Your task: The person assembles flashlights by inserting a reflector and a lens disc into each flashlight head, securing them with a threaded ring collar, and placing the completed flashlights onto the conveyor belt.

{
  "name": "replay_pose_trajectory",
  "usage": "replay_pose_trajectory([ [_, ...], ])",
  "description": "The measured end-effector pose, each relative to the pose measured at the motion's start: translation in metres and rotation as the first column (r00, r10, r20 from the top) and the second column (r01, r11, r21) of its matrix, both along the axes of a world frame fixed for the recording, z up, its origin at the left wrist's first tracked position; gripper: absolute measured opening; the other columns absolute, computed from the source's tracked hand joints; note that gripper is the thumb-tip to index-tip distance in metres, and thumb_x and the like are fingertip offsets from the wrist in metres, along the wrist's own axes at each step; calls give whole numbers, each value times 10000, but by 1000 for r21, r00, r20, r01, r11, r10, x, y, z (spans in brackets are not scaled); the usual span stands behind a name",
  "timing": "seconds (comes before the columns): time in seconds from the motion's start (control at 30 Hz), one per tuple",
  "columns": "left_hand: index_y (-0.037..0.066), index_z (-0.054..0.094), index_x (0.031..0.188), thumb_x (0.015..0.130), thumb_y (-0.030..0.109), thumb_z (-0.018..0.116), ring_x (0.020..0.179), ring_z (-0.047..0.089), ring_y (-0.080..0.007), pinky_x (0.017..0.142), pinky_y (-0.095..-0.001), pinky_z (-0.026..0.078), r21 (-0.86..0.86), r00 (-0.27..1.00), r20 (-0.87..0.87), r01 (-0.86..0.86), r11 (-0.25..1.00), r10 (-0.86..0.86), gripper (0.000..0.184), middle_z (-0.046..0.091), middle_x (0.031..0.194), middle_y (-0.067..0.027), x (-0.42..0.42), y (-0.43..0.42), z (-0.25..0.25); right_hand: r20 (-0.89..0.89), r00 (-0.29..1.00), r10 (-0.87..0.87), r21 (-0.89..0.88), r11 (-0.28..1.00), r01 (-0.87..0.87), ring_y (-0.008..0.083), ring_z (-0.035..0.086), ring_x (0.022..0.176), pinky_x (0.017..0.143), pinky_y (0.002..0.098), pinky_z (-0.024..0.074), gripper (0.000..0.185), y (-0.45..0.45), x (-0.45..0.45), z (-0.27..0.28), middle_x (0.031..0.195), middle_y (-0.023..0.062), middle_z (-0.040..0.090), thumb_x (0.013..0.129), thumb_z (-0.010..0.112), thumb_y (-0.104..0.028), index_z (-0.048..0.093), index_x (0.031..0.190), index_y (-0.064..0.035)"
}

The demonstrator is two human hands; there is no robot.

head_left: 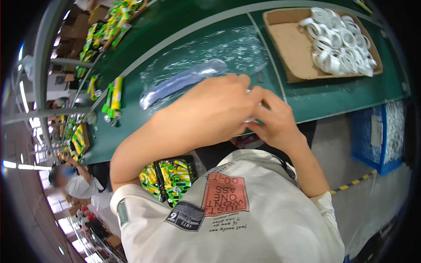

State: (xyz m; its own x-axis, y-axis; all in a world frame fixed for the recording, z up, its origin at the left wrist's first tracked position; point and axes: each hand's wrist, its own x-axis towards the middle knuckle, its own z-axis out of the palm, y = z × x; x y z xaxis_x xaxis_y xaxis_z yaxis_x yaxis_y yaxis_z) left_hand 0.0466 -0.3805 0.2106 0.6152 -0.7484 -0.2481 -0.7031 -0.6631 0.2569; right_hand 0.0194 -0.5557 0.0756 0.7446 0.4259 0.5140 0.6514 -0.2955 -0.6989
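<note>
Close together at the table's front edge, my left hand [221, 103] and my right hand [277, 120] meet with fingers bent inward. Between them shows a bit of a small white piece [250, 119], mostly covered by the fingers, apparently like the white rings in the box. My right thumb and fingers pinch it. The left fingers curl around its other side, largely hidden behind the back of that hand. Just beyond my left hand, a long bluish plastic film roll or sleeve [182, 83] lies on clear plastic sheeting [237, 46].
A cardboard box [289, 65] with several white rings [335, 39] stands at the right of the green table [127, 136]. Yellow-green tubes [115, 93] lie at left. More fill a black crate [193, 164] below. A blue bin [383, 144] is at lower right. Another person [81, 182] works far left.
</note>
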Motion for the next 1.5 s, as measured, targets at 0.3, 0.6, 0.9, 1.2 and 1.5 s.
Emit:
replay_pose_trajectory([
  [0.3,38,553,1116,773,133,781,924,616,-364,763,-456,509,137,999,23,-45,990,42,423,611,969,-131,0,-9,7,71,997,-31,63,998,27,322,650,1001,738,413,568,426,1,0,-5,1133,127,622,704,796,-47,690,1105,-146],
  [0.6,32,532,1056,797,227,791,897,623,-369,721,-432,516,63,998,60,-3,998,-1,415,607,1020,-168,-1,-7,6,89,996,-23,80,997,16,330,649,1014,762,415,579,408,0,1,-6,1125,125,626,735,803,-59,679,1116,-137],
  [0.9,11,564,1181,796,260,793,911,632,-379,786,-469,505,156,978,147,128,979,-151,512,634,988,-155,8,-6,5,103,994,-30,116,993,18,322,653,993,736,409,580,401,3,2,-12,1120,121,632,732,797,-61,682,1107,-148],
  [1.2,-43,588,943,750,237,749,796,679,-344,699,-416,568,24,983,176,48,999,-51,376,634,788,-180,0,-2,-10,135,990,-35,62,998,27,358,648,1034,754,424,578,397,7,2,-17,1176,162,626,781,746,-143,646,1163,-173],
  [1.5,-23,556,1044,809,335,760,771,682,-367,668,-431,562,64,979,170,103,993,-113,474,639,822,-171,5,-3,2,106,994,-37,13,999,35,303,656,940,693,393,578,351,2,-1,-2,1135,128,626,740,775,-88,684,1073,-152],
])
